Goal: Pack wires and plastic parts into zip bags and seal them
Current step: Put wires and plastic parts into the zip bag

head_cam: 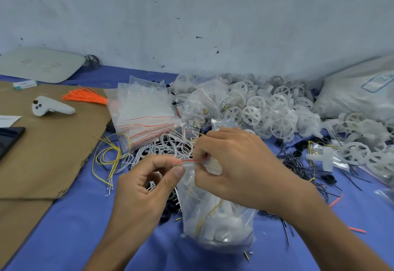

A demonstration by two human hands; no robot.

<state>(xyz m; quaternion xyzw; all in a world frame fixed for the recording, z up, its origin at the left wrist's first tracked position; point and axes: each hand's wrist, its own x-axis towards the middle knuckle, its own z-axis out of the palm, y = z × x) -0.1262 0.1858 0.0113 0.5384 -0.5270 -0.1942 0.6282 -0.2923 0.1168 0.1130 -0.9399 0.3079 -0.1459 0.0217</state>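
The filled zip bag stands mouth-up on the table, just nearer than the stack of empty bags. The fingers of the left hand and right hand are clamped on its red strip, probably to seal it.

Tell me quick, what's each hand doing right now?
Left hand: closed, pinching the top edge of the zip bag.
Right hand: closed, pinching the same bag's top edge.

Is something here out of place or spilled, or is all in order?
Two orange wire pieces lie alone on the blue cloth at right, far from the orange bundle. One black wheel sits alone by the wall, apart from the white wheels.
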